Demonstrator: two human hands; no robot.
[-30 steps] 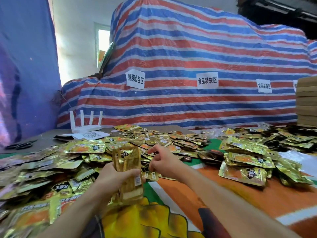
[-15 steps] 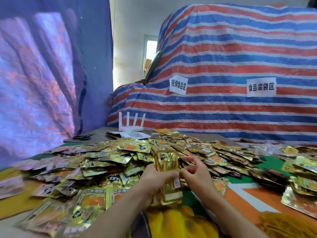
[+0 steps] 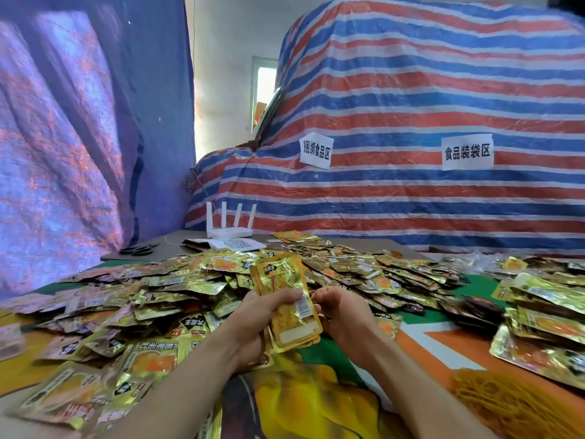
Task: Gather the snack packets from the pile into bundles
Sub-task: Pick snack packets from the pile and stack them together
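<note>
Clamping left grip [image 3: 258, 316] round upright stack of gold foil snack packets [image 3: 286, 278]; curling right grip [image 3: 345, 315] beside it, hold indiscernible.

A white router [image 3: 229, 231] with four antennas stands at the table's far edge, toward 11 o'clock. A QR-code sheet [image 3: 237, 244] lies just in front of it, and black scissors [image 3: 139, 249] lie at its 9 o'clock. A striped tarp [image 3: 411, 99] fills 12 to 3 o'clock and bears two paper signs [image 3: 315, 150] [image 3: 467, 151]. A blue sheet [image 3: 79, 122] hangs at 9 to 11 o'clock. Yellow bands [image 3: 506, 403] are heaped at 4 o'clock.
</note>
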